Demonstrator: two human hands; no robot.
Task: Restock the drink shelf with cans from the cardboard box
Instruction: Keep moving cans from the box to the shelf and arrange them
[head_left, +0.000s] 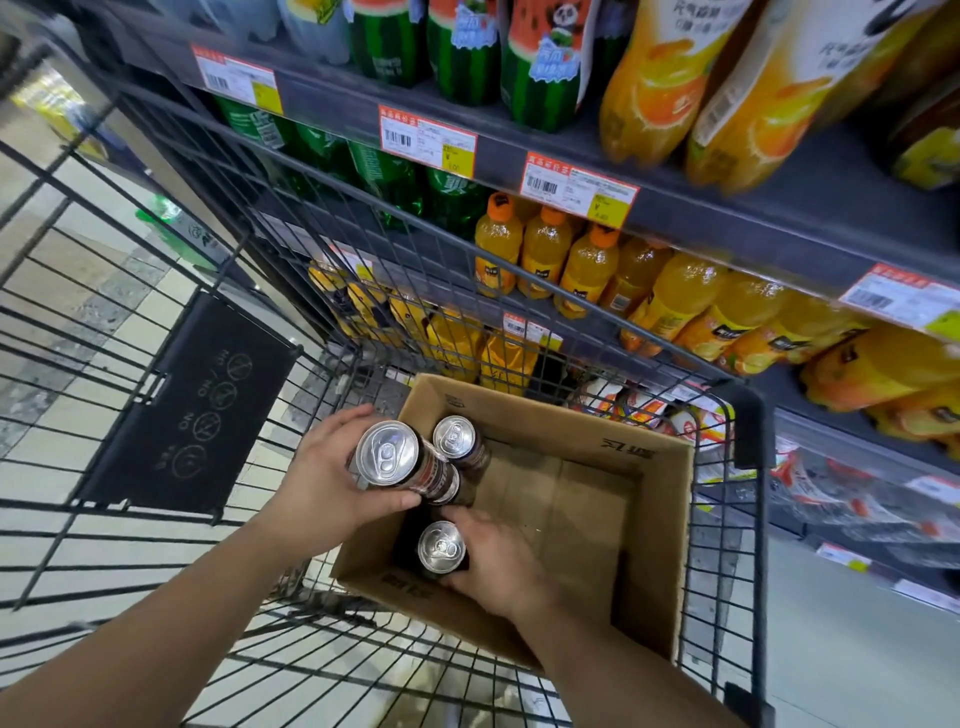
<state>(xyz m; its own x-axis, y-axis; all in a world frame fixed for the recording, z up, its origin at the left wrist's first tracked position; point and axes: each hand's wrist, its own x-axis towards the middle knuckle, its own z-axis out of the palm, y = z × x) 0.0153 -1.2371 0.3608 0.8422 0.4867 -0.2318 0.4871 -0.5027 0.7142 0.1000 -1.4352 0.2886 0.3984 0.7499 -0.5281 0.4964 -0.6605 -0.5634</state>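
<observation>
An open cardboard box (654, 519) sits in a wire shopping cart (156, 545). My left hand (322, 488) grips a dark can with a silver top (387, 452), raised above the box's left side. Lower down inside the box, my right hand (498, 561) wraps around another can (440, 548). A third can (454, 438) stands in the box's far left corner, and part of one more shows under the raised can. The box's right half shows bare cardboard floor. The drink shelf (753, 218) rises to the right of the cart.
Shelves hold orange juice bottles (587, 265), green soda bottles (395, 176) and watermelon drinks (540, 67), with price tags on the edges. The cart's black fold-down flap (197, 405) lies to the left. Tiled floor shows beneath the cart.
</observation>
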